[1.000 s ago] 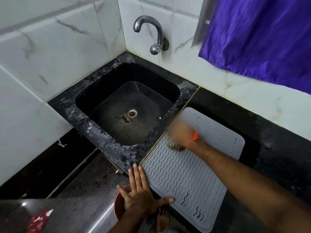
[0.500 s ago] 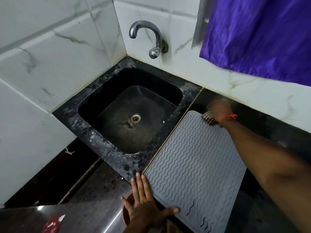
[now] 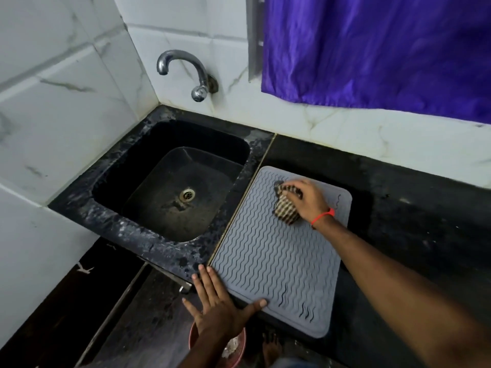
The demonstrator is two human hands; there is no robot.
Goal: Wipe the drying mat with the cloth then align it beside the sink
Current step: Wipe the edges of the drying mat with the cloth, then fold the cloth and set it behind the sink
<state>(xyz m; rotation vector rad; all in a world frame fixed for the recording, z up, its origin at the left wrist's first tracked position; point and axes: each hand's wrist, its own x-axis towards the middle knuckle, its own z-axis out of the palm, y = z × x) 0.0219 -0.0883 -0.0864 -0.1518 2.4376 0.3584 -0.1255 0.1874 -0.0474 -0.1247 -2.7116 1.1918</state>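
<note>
A grey ribbed drying mat (image 3: 271, 258) lies on the black counter just right of the sink (image 3: 170, 181), its left edge along the brass joint strip. My right hand (image 3: 309, 200) grips a bunched checked cloth (image 3: 285, 205) and presses it on the mat's far part. At the mat's near left corner my left hand (image 3: 218, 306) lies flat, fingers straight along the left edge and thumb stretched across the near edge.
A chrome tap (image 3: 186, 73) juts from the white tiled wall above the sink. A purple curtain (image 3: 377, 49) hangs at the upper right. Black counter (image 3: 411, 208) extends right of the mat. Below the counter edge sits a reddish bowl (image 3: 233, 349) on the floor.
My right hand with the cloth swept from the mat's middle to its far edge, then came back onto the mat's far part. The left hand stayed at the near left corner.
</note>
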